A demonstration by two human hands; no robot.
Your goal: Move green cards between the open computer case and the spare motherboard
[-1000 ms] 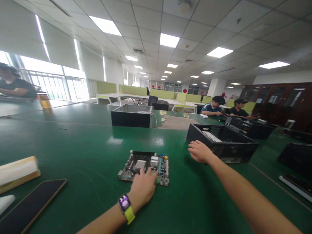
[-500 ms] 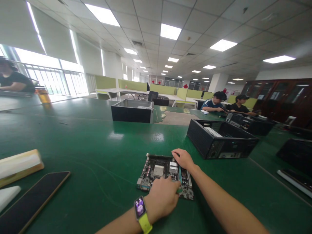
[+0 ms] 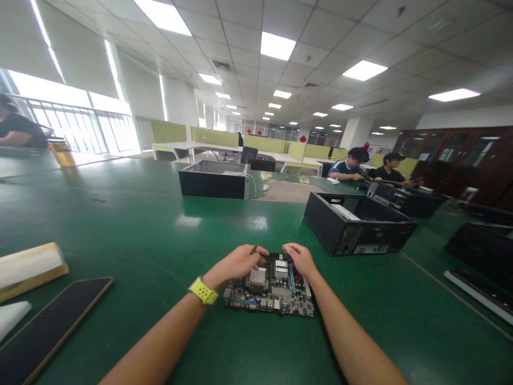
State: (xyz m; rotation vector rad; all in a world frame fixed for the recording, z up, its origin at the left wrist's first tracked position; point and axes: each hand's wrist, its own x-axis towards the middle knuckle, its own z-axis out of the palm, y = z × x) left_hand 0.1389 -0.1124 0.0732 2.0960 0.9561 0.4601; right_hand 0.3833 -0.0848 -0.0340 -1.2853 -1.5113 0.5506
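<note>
A bare motherboard (image 3: 276, 291) lies flat on the green table, its row of ports toward me. A square silver processor (image 3: 257, 276) sits on its left half, and a silver heatsink (image 3: 281, 268) sits right of that. My left hand (image 3: 242, 262) reaches over the board's far left part, fingers closed around a small dark sliver that is mostly hidden. At the far edge, beside the end of a long black slot, my right hand (image 3: 300, 258) has its fingers pressed together. What lies between those fingertips cannot be made out.
An open black computer case (image 3: 360, 235) stands beyond the board on the right, another case (image 3: 214, 184) farther back. On the left lie a dark flat panel (image 3: 56, 326) and a cream block (image 3: 30, 270). Two people sit at the far right, one person at the far left.
My left hand has moved from the board's near edge to its far left part, uncovering the ports. My right hand stays near the far edge. The view has shifted slightly.
</note>
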